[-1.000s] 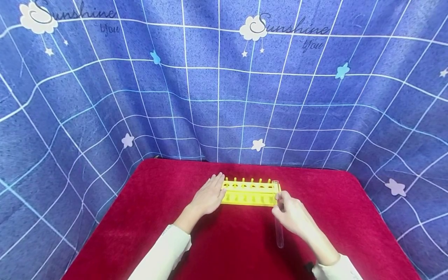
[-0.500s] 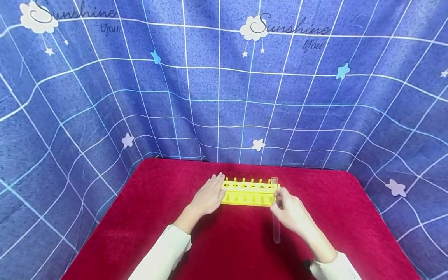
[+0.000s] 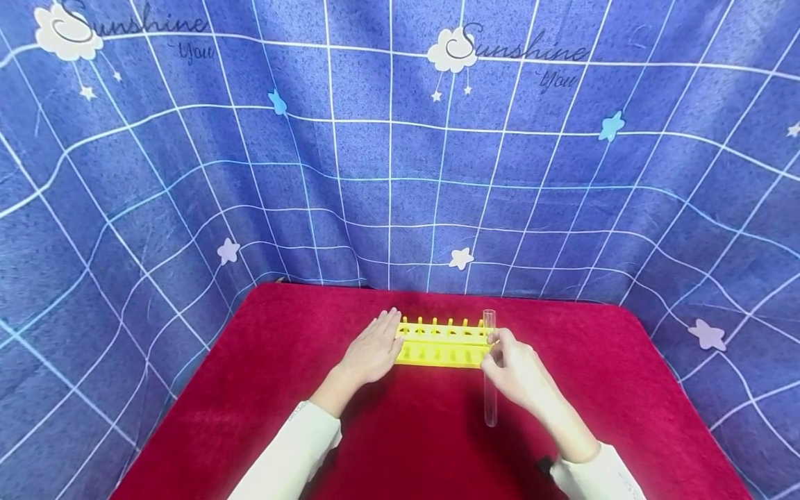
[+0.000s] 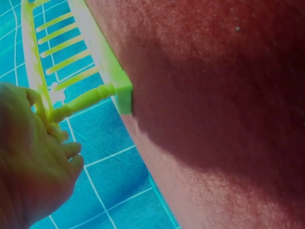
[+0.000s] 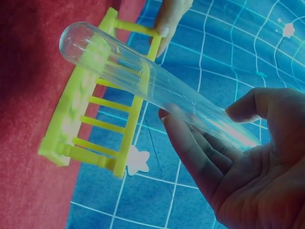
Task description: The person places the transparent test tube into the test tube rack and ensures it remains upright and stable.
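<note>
A yellow test tube rack [image 3: 442,355] stands on the red cloth, with a row of holes along its top bar and a row of pegs behind. My left hand [image 3: 370,347] rests on the rack's left end, fingers straight; the left wrist view shows the fingers [image 4: 71,152] by its top corner. Between thumb and fingers, my right hand [image 3: 521,368] pinches a clear glass test tube [image 3: 490,406] at the rack's right end. The tube is upright in the head view, rounded end down, in front of the rack. In the right wrist view the tube [image 5: 124,67] looks see-through and holds nothing visible.
Red cloth [image 3: 412,444] covers the table. A blue curtain [image 3: 387,160] with white grid lines and stars hangs close behind and at both sides. Near the right cuff a small dark object [image 3: 546,465] shows, partly hidden.
The right hand has raised the test tube a little and moved it slightly left, bringing it closer to upright. The left hand and the rack have stayed in place.
</note>
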The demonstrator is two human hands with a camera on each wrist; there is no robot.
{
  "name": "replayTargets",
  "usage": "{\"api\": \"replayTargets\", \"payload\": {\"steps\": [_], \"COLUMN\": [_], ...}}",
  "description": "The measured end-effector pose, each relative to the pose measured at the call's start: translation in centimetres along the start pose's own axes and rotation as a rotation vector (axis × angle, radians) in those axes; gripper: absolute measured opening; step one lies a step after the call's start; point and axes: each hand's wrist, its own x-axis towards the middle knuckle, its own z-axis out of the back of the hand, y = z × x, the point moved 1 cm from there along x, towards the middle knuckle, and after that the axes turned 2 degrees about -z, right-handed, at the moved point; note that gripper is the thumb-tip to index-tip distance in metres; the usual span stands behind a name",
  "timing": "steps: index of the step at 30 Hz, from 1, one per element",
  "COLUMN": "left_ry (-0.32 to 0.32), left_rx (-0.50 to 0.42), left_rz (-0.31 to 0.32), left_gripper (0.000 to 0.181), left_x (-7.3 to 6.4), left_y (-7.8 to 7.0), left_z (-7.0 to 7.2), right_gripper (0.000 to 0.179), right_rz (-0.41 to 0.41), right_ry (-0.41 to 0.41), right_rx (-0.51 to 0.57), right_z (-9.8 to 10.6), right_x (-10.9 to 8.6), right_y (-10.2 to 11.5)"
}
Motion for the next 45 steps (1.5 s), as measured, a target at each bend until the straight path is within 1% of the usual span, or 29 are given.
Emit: {"api": "replayTargets", "payload": {"steps": [8,13,18,24,35,41,45], "left_ry": [-0.018,-0.018,-0.024,-0.010,-0.012,-0.024,-0.016], "left_rx": [-0.001,0.010,0.017,0.040,0.045,0.037,0.046], "left_rz": [-0.020,-0.020,-0.018,-0.012,-0.018,-0.029,-0.023], "left_gripper": [0.063,0.063,0.062,0.062,0.062,0.062,0.062], "left_x": [0.1,0.2,0.2,0.2,0.3,0.3,0.3], "left_y": [0.1,0.2,0.1,0.0,0.0,0.1,0.0], "left_z": [-0.1,-0.3,-0.1,0.0,0.0,-0.2,-0.1], "right_gripper": [0.023,0.023,0.023,0.023,0.022,0.021,0.019], "right_rz": [-0.015,-0.007,0.005,0.024,0.047,0.053,0.058], "right_ry": [0.017,0.012,0.011,-0.005,-0.023,-0.033,-0.048], "right_rx": [0.024,0.031,0.041,0.056,0.104,0.097,0.097], "right_z": [0.3,0.4,0.2,0.1,0.0,-0.1,-0.2], "right_x": [0.6,0.9,1.2,1.6,2.2,2.6,3.1], "right_y": [0.5,0.7,0.8,1.1,1.4,1.5,1.6]}}
